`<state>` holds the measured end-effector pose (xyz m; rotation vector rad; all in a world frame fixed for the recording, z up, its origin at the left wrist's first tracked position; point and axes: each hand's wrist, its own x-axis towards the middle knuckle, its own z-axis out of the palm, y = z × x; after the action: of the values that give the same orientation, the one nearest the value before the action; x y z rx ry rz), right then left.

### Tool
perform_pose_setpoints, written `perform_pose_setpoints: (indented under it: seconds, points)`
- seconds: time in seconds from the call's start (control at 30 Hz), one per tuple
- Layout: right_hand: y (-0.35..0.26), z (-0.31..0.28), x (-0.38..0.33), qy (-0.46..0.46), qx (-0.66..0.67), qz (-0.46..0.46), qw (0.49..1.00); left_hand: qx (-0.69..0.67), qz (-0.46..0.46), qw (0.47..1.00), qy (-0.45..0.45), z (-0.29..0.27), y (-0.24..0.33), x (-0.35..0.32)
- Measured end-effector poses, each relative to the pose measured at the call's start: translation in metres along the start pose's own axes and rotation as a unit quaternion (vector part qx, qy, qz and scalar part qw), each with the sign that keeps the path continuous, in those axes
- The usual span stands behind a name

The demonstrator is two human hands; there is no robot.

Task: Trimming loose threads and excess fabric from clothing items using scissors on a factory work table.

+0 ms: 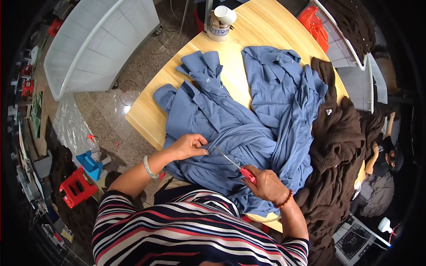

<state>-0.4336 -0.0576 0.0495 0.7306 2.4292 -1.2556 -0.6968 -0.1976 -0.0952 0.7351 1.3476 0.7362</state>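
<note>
A blue garment [248,128] with buttons and several folded parts lies spread and rumpled over the wooden table [266,17]. Over its left side hovers my left hand [188,147], thumb and forefinger apart, with nothing visible between them. My right hand [268,186] is closed round the red handle [249,175] of a slim tool with a long, thin metal shaft [226,157]. The shaft points up and left over the cloth, its tip a short way from my left fingers. Whether the tool is a pair of scissors cannot be made out.
A white cup [225,15] rests on a jar [218,32] at the table's far edge. Brown knitted garments [333,146] are heaped along the right. Pale carts [102,44] stand at the far left and right. A red stool [78,188] is at left; another person [385,157] is at right.
</note>
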Motion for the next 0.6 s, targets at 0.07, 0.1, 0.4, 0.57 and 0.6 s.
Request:
perform_pose_setpoints:
  seconds: [0.07, 0.1, 0.4, 0.57, 0.6]
  points:
    - [0.003, 0.008, -0.005, -0.013, -0.018, -0.024, 0.999, -0.001, -0.003, 1.000, 0.029, 0.004, -0.015, -0.002]
    - [0.004, 0.010, -0.008, -0.009, -0.015, -0.025, 1.000, -0.010, -0.004, 0.998, 0.055, 0.006, -0.021, -0.001]
    - [-0.005, 0.032, 0.003, -0.075, -0.093, -0.047, 0.992, -0.196, 0.053, 0.972, 0.121, 0.026, -0.030, -0.003]
    - [0.003, 0.041, 0.012, -0.021, -0.073, -0.060, 0.995, -0.188, 0.110, 0.965, 0.147, 0.021, 0.031, -0.019]
    - [0.002, 0.043, 0.018, -0.020, -0.074, -0.060, 0.995, -0.123, 0.158, 0.972, 0.123, 0.024, 0.063, -0.022]
